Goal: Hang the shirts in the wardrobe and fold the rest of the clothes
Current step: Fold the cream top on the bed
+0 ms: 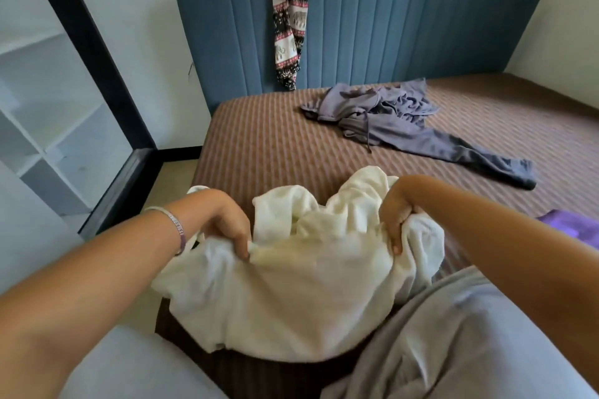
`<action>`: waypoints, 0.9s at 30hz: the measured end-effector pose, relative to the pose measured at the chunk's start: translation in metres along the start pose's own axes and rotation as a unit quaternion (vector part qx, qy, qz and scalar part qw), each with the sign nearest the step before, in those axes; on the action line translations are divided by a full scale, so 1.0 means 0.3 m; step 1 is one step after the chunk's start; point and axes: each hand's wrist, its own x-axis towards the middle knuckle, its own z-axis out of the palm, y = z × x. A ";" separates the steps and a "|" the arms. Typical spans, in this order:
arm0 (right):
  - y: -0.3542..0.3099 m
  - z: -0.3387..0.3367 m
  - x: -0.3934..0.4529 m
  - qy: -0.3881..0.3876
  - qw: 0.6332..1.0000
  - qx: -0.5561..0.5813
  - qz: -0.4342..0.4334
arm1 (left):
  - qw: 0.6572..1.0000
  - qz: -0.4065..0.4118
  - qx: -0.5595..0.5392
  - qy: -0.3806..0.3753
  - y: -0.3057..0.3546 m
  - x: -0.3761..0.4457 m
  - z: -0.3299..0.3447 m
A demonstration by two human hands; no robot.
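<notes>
A purple cloth [570, 226] is peeking in at the right edge, mostly cut off, so its kind is hard to tell. In the lower middle, the left hand [223, 227] and the right hand [400, 214] are each clenching the upper edge of a cream shirt [291, 295], knuckles up, wrists bent down; their grip is bunching the fabric over the bed [275, 146]. A bracelet [176, 227] is circling the left wrist. Grey clothes [398, 123] are lying crumpled in the upper right, and patterned trousers [289, 26] are hanging over the blue headboard [421, 26]. White shelves [48, 126] are standing at the left.
</notes>
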 end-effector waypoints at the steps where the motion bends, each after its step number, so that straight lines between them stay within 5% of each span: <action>1: 0.004 -0.017 -0.006 0.073 0.995 -0.060 0.027 | 0.994 0.004 0.035 0.101 -0.007 0.016 -0.034; 4: 0.013 -0.074 0.052 0.349 0.934 -0.075 0.025 | 0.926 0.041 0.129 0.352 0.004 0.078 -0.103; 6: 0.031 -0.082 0.137 0.404 0.914 0.036 0.016 | 0.911 0.074 0.064 0.401 0.011 0.141 -0.101; 10: 0.027 -0.027 0.278 0.267 0.960 0.079 -0.023 | 0.961 0.077 0.031 0.262 0.055 0.259 -0.012; 12: 0.033 -0.045 0.323 0.293 0.952 0.080 -0.035 | 0.968 0.071 0.069 0.231 0.087 0.281 -0.012; 14: 0.038 -0.105 0.328 0.283 0.959 0.014 -0.021 | 0.966 0.056 0.146 0.204 0.105 0.268 -0.069; 18: 0.019 -0.221 0.219 0.121 0.981 -0.149 0.034 | 0.977 -0.006 0.213 -0.015 0.052 0.234 -0.239; 20: 0.028 -0.316 0.126 0.115 0.985 -0.129 0.024 | 0.976 -0.047 0.214 -0.017 -0.001 0.180 -0.340; 22: 0.054 -0.446 0.033 0.207 0.971 -0.119 0.020 | 0.968 -0.048 0.224 0.098 -0.043 0.084 -0.468; 23: 0.067 -0.514 -0.008 0.297 0.950 -0.098 0.022 | 0.951 -0.033 0.221 0.214 -0.057 0.031 -0.536; 25: 0.093 -0.645 -0.079 0.525 0.851 -0.026 0.005 | 0.864 0.018 0.149 0.481 -0.083 -0.077 -0.661; 27: 0.113 -0.733 -0.142 0.668 0.741 0.068 -0.020 | 0.746 0.046 0.055 0.662 -0.103 -0.159 -0.731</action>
